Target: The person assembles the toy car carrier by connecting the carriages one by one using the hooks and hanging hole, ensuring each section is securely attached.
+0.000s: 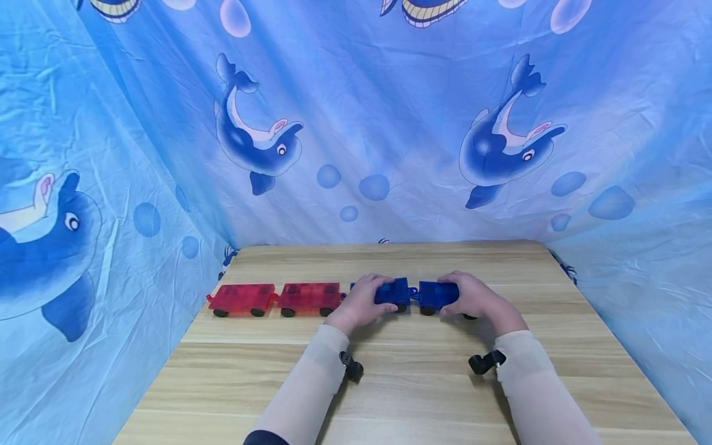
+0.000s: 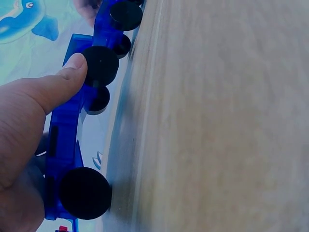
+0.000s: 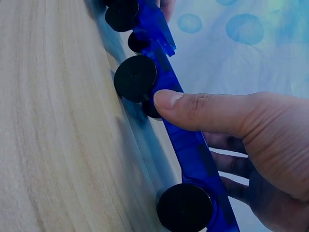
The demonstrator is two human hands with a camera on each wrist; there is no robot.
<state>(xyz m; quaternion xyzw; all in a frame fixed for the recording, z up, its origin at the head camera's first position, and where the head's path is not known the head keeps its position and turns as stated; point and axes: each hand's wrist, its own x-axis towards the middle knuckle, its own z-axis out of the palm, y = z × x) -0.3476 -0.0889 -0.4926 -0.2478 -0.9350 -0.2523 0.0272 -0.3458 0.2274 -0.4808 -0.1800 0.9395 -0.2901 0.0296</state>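
Two translucent blue toy train cars with black wheels stand end to end across the table in the head view. My left hand (image 1: 365, 301) grips the left blue car (image 1: 396, 293), its thumb on the near side by a wheel (image 2: 100, 66). My right hand (image 1: 473, 298) holds the right blue car (image 1: 436, 293) the same way, thumb in front and fingers behind, as the right wrist view shows. Between them the hitch ends (image 1: 413, 293) meet or overlap. Left of my left hand, a red car (image 1: 310, 296) lines up with the blue ones, its right end close to them.
A second red car (image 1: 245, 298) stands at the far left of the row, end to end with the first. The wooden table (image 1: 411, 383) is bounded at the back and sides by a blue curtain (image 1: 356, 123) printed with dolphins and bubbles.
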